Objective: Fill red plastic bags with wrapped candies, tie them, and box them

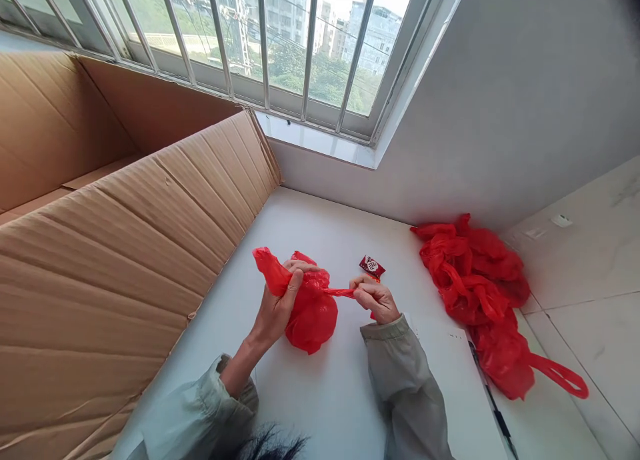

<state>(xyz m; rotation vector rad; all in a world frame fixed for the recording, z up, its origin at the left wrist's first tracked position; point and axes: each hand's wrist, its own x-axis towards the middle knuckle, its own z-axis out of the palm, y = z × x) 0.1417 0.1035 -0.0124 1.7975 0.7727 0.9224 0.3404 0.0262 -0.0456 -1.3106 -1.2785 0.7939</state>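
The left hand [280, 303] clamps its grip on the bunched red bag [310, 313] above the white table [325, 393]; the right hand [376, 299] pinches a stretched handle strip [339, 291], seemingly tying; tightening needs outward pull; cardboard box [125, 247] crowds left, red bag pile [480, 287] lies right, open table below.

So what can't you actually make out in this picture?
- Contents of the red bag: head view, opaque plastic hides them.
- Print on the small red packet: too small to read.
- Right hand's fingers: partly folded under the bag's handle.
- Cardboard box: cut off at the left edge.
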